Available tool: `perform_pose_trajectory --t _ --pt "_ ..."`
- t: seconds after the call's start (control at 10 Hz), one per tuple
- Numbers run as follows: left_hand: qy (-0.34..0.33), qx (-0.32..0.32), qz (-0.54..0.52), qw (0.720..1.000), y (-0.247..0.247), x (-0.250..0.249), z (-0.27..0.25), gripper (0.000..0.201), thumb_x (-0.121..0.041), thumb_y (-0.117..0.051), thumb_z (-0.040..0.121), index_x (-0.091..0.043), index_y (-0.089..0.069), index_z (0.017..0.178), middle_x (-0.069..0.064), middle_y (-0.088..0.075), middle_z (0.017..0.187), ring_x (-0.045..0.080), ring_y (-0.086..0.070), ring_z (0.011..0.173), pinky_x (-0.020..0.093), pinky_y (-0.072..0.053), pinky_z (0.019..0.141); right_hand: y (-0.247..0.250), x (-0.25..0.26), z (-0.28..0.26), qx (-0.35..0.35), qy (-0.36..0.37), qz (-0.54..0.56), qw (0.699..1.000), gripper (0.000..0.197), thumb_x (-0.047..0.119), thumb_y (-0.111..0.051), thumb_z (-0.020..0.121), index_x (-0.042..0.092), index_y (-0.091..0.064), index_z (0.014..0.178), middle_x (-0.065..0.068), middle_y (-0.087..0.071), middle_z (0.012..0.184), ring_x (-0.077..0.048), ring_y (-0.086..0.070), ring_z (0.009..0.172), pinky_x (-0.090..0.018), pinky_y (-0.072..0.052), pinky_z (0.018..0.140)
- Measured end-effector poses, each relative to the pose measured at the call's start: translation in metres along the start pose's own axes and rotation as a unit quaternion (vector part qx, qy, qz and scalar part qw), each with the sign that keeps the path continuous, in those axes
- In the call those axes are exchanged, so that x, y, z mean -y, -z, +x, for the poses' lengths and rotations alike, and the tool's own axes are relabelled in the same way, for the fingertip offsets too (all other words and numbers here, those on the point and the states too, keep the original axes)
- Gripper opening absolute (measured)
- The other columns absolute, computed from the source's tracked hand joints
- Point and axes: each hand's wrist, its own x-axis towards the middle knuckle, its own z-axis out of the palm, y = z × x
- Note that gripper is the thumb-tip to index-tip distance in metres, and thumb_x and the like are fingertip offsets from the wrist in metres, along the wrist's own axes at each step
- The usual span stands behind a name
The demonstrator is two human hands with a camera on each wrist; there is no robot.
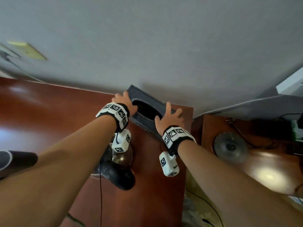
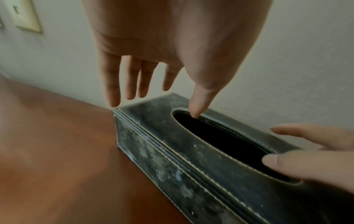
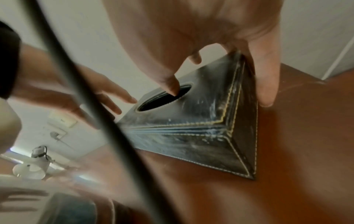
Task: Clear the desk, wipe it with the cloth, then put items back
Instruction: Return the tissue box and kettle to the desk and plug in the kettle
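Observation:
A worn black leather tissue box [image 1: 144,96] [image 2: 162,136] [image 3: 201,115] with an oval opening stands at the back right corner of the reddish-brown desk [image 1: 49,112], close to the wall. My left hand [image 1: 124,102] [image 2: 159,106] hovers over its left end, fingers straight and hanging down, thumb tip at the opening's rim. My right hand [image 1: 168,113] [image 3: 220,98] covers the right end: the thumb dips into the opening and the straight fingers lie down the end face. No cloth is in view.
A dark rounded object [image 1: 121,176] and a thin black cable [image 1: 100,194] lie under my left forearm. A lower wooden side table [image 1: 270,169] to the right carries a round grey disc [image 1: 230,146]. A switch plate [image 1: 27,49] is on the wall.

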Motion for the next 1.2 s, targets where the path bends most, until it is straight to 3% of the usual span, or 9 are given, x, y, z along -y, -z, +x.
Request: perform_pose_trajectory --t 0.1,0.3,0.4,0.5,0.6,0.8,0.9,1.0,1.2 --pt "0.003 0.015 -0.004 1.0 -0.006 -0.003 0.012 0.078 -0.045 -0.063 0.089 -0.019 -0.022 0.15 0.021 -0.03 0.148 0.042 -0.035 0.133 0.052 -0.038 0.106 -0.006 -0.003 0.008 0.01 0.001 -0.02 1.0 0.069 0.043 -0.041 0.101 0.038 -0.001 0.157 -0.021 -0.002 0.159 -0.047 -0.033 0.131 -0.048 -0.045 0.095" --pt "0.034 0.028 -0.012 0.999 -0.017 -0.008 0.02 0.083 -0.042 -0.062 0.092 -0.022 -0.011 0.154 0.022 -0.028 0.149 0.044 -0.041 0.129 0.05 -0.042 0.103 -0.009 -0.009 0.012 -0.023 0.035 -0.062 0.997 0.067 0.041 -0.039 0.103 0.036 0.0 0.157 -0.023 -0.008 0.155 -0.045 -0.037 0.124 -0.043 -0.047 0.088" --pt "0.049 -0.004 -0.019 0.999 -0.022 -0.014 0.016 0.067 -0.036 -0.063 0.093 -0.018 -0.024 0.144 0.022 -0.039 0.136 0.042 -0.048 0.119 0.044 -0.044 0.088 -0.002 -0.018 0.017 -0.015 0.057 -0.074 0.996 0.066 0.04 -0.038 0.103 0.038 0.001 0.157 -0.023 -0.007 0.157 -0.044 -0.036 0.125 -0.043 -0.045 0.088" --pt "0.059 0.0 -0.002 0.998 -0.025 -0.022 0.011 0.071 -0.034 -0.058 0.096 -0.025 -0.015 0.152 0.022 -0.04 0.134 0.039 -0.054 0.11 0.04 -0.039 0.073 0.009 -0.031 0.025 -0.003 0.083 -0.095 0.992 0.068 0.041 -0.036 0.104 0.04 0.008 0.157 -0.022 -0.002 0.16 -0.045 -0.036 0.129 -0.046 -0.045 0.094" --pt "0.034 0.031 0.016 0.999 -0.029 -0.029 0.003 0.074 -0.039 -0.046 0.101 -0.046 0.004 0.154 0.021 -0.035 0.134 0.033 -0.051 0.089 0.039 -0.039 0.068 0.018 -0.047 0.034 0.001 0.099 -0.108 0.989 0.07 0.043 -0.036 0.105 0.043 0.012 0.156 -0.019 0.007 0.163 -0.048 -0.03 0.136 -0.05 -0.044 0.1" --pt "0.014 0.051 0.043 0.998 -0.035 -0.05 -0.012 0.07 -0.044 -0.042 0.103 -0.047 0.005 0.154 0.019 -0.038 0.129 0.024 -0.038 0.061 0.038 -0.042 0.068 0.038 -0.073 0.047 -0.014 0.118 -0.131 0.984 0.066 0.04 -0.037 0.104 0.044 0.004 0.157 -0.015 0.012 0.164 -0.044 -0.041 0.127 -0.045 -0.047 0.09" --pt "-0.012 0.067 0.088 0.994 -0.035 -0.056 -0.025 0.06 -0.031 -0.036 0.107 -0.037 -0.004 0.157 0.013 -0.03 0.146 0.033 -0.054 0.092 0.039 -0.053 0.082 0.042 -0.08 0.048 -0.014 0.123 -0.136 0.983 0.064 0.04 -0.037 0.104 0.044 0.001 0.156 -0.014 0.01 0.164 -0.043 -0.045 0.124 -0.044 -0.047 0.089" --pt "-0.023 0.025 0.059 0.998 -0.046 -0.053 -0.022 0.062 -0.032 -0.041 0.104 -0.033 -0.01 0.157 0.027 -0.039 0.143 0.045 -0.052 0.116 0.049 -0.049 0.096 0.044 -0.082 0.048 -0.011 0.13 -0.131 0.983 0.064 0.04 -0.038 0.104 0.044 -0.002 0.156 -0.015 0.003 0.163 -0.042 -0.046 0.122 -0.044 -0.047 0.089" --pt "-0.022 -0.002 0.018 1.0 -0.045 -0.056 -0.018 0.069 -0.037 -0.048 0.099 -0.033 -0.011 0.157 0.028 -0.05 0.137 0.046 -0.053 0.118 0.049 -0.045 0.097 0.045 -0.084 0.05 -0.018 0.136 -0.131 0.982 0.063 0.039 -0.039 0.104 0.042 -0.006 0.157 -0.016 -0.006 0.16 -0.042 -0.047 0.119 -0.043 -0.046 0.088"
